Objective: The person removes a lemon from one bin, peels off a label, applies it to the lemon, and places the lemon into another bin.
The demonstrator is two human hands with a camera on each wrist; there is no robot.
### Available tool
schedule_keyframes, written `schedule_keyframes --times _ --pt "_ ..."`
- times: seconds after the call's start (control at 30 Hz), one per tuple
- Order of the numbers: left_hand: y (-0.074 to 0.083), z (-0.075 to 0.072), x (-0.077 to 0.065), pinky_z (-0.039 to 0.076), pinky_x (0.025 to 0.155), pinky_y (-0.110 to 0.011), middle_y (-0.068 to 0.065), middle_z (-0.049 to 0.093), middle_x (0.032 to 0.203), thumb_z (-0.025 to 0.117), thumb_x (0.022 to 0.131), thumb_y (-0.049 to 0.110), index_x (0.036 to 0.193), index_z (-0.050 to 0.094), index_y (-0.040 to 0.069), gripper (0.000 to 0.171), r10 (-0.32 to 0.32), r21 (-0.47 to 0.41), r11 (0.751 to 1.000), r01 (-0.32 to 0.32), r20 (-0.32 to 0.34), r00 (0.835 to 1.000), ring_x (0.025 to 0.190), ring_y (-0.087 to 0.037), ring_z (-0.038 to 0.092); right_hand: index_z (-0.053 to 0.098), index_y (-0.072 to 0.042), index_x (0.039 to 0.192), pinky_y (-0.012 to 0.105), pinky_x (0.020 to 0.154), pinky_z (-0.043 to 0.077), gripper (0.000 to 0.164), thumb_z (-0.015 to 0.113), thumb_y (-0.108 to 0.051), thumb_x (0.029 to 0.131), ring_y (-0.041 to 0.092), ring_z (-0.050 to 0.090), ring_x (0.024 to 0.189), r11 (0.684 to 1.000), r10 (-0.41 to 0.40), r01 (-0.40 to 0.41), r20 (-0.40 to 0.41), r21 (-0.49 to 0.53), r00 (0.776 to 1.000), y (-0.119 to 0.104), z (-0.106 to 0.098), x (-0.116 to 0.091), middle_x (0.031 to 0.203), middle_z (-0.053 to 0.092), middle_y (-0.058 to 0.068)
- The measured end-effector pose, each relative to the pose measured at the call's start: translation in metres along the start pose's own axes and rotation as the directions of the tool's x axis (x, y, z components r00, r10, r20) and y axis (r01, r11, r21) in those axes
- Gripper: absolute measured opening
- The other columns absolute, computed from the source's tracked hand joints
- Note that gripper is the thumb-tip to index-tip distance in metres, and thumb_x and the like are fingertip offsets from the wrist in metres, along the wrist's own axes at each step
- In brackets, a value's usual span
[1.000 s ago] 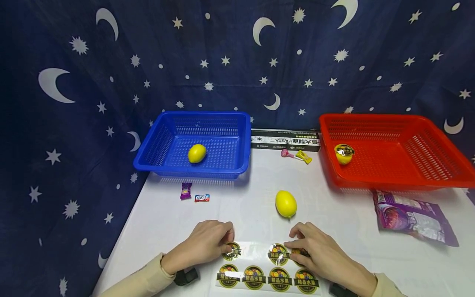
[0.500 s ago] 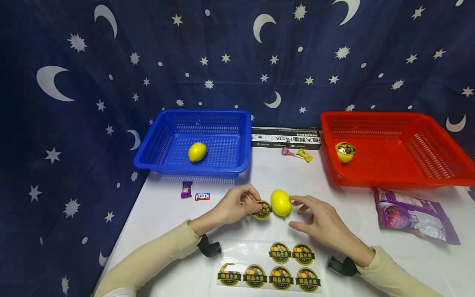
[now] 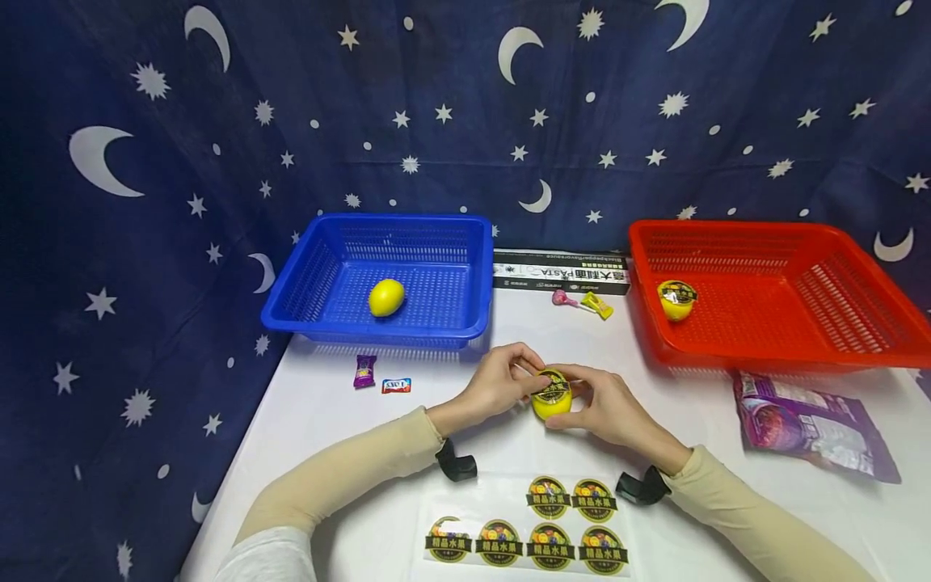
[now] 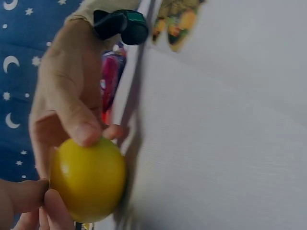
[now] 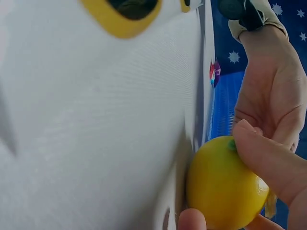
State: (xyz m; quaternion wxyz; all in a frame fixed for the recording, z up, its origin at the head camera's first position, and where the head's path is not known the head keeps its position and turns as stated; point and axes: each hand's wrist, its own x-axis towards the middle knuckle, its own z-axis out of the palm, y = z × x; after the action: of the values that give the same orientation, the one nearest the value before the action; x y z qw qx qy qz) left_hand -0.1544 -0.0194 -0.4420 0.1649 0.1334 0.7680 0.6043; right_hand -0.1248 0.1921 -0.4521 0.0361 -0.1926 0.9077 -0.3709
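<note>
A yellow lemon [image 3: 549,412] is between both hands over the middle of the white table. My right hand [image 3: 609,404] holds it from the right, thumb at the near side; the right wrist view shows the thumb on top of the lemon [image 5: 223,187] near its green tip. A round black-and-gold sticker [image 3: 554,391] lies against the lemon's upper face. My left hand [image 3: 500,378] pinches the sticker by its left edge. In the left wrist view, left fingertips [image 4: 56,208] meet the side of the lemon [image 4: 91,179]. In front lies the sticker sheet [image 3: 483,503] with several stickers.
A blue basket [image 3: 371,331] with one lemon [image 3: 386,298] stands back left. At right, a red basket [image 3: 785,356] holds a stickered lemon [image 3: 675,310]. A pasta box [image 3: 560,272], a lollipop [image 3: 560,298], wrapped candies [image 3: 365,372] and a purple bag [image 3: 815,428] lie around.
My left hand has peeled a sticker from the sheet's upper left and carried it up to the lemon. The right hand has left the sheet and taken hold of the lemon.
</note>
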Motion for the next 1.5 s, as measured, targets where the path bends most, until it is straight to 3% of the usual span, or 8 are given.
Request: schedule_keyframes --times 0.23,0.47,0.6,0.9,1.13,1.27,1.37,1.5 --pt "-0.002 0.000 -0.003 0.056 0.057 -0.025 -0.010 0.076 0.102 0.078 0.091 0.015 0.108 0.074 0.008 0.019 0.106 0.164 0.981 -0.101 -0.019 0.994 0.070 -0.021 0.072 0.069 -0.018 0.133 0.027 0.075 0.046 0.075 0.098 -0.033 0.066 0.012 0.059 0.085 1.000 0.014 -0.015 -0.033 -0.019 0.999 -0.003 0.003 0.001 0.106 0.075 -0.004" --pt "-0.001 0.003 -0.009 0.058 0.078 -0.021 -0.001 0.080 0.106 0.077 0.093 0.021 0.105 0.082 0.013 0.015 0.327 0.458 0.841 -0.287 -0.009 0.945 0.092 -0.010 0.074 0.066 -0.013 0.137 0.033 0.081 0.054 0.078 0.095 -0.036 0.069 0.020 0.070 0.096 1.000 -0.010 0.009 -0.041 -0.029 0.999 -0.004 -0.005 -0.003 0.123 0.075 0.006" --pt "0.000 0.007 -0.010 0.059 0.079 -0.020 -0.001 0.080 0.109 0.073 0.096 0.023 0.109 0.082 0.013 0.018 0.358 0.505 0.799 -0.327 0.037 0.933 0.099 -0.010 0.075 0.073 -0.009 0.127 0.033 0.073 0.060 0.052 0.089 -0.025 0.080 0.028 0.076 0.100 0.997 -0.074 0.078 -0.123 0.020 0.990 -0.007 -0.014 -0.007 0.127 0.073 0.012" --pt "-0.010 0.003 -0.022 0.056 0.078 -0.012 -0.004 0.077 0.116 0.075 0.095 0.028 0.115 0.078 0.011 0.026 0.297 0.468 0.840 -0.274 0.027 0.955 0.098 -0.012 0.077 0.081 -0.008 0.110 0.027 0.071 0.062 0.023 0.082 -0.012 0.087 0.031 0.076 0.104 0.987 -0.161 0.153 -0.201 -0.057 0.966 -0.005 -0.007 -0.013 0.113 0.079 0.009" --pt "-0.007 0.004 -0.024 0.053 0.068 -0.013 -0.001 0.080 0.104 0.077 0.092 0.030 0.115 0.079 0.016 0.027 0.314 0.551 0.786 -0.279 0.033 0.949 0.081 -0.007 0.076 0.079 -0.008 0.116 0.046 0.087 0.060 0.027 0.079 -0.011 0.089 0.030 0.075 0.107 0.982 -0.167 0.142 -0.230 -0.121 0.959 -0.003 -0.005 -0.021 0.116 0.078 0.008" --pt "-0.003 0.006 -0.025 0.050 0.062 -0.016 0.001 0.080 0.102 0.078 0.091 0.030 0.116 0.079 0.018 0.027 0.306 0.597 0.756 -0.269 0.041 0.951 0.074 -0.007 0.074 0.079 -0.006 0.113 0.026 0.088 0.059 0.025 0.079 -0.009 0.089 0.029 0.076 0.106 0.993 -0.118 0.112 -0.226 -0.042 0.967 -0.002 -0.003 -0.023 0.117 0.078 0.010" --pt "-0.002 0.006 -0.025 0.057 0.077 -0.019 0.002 0.079 0.108 0.078 0.092 0.028 0.115 0.078 0.016 0.026 0.307 0.604 0.747 -0.277 0.055 0.950 0.096 -0.010 0.076 0.082 -0.007 0.103 0.010 0.079 0.055 0.017 0.081 -0.009 0.086 0.020 0.077 0.098 0.995 -0.045 0.064 -0.238 0.074 0.970 -0.002 -0.003 -0.023 0.113 0.079 0.012" --pt "-0.002 0.006 -0.025 0.059 0.087 -0.024 0.001 0.078 0.111 0.078 0.092 0.027 0.113 0.079 0.014 0.025 0.311 0.595 0.752 -0.284 0.060 0.948 0.105 -0.013 0.075 0.083 -0.009 0.096 0.009 0.075 0.055 0.010 0.082 -0.010 0.086 0.007 0.075 0.095 0.993 -0.021 0.048 -0.244 0.105 0.969 -0.001 -0.003 -0.023 0.111 0.079 0.012"
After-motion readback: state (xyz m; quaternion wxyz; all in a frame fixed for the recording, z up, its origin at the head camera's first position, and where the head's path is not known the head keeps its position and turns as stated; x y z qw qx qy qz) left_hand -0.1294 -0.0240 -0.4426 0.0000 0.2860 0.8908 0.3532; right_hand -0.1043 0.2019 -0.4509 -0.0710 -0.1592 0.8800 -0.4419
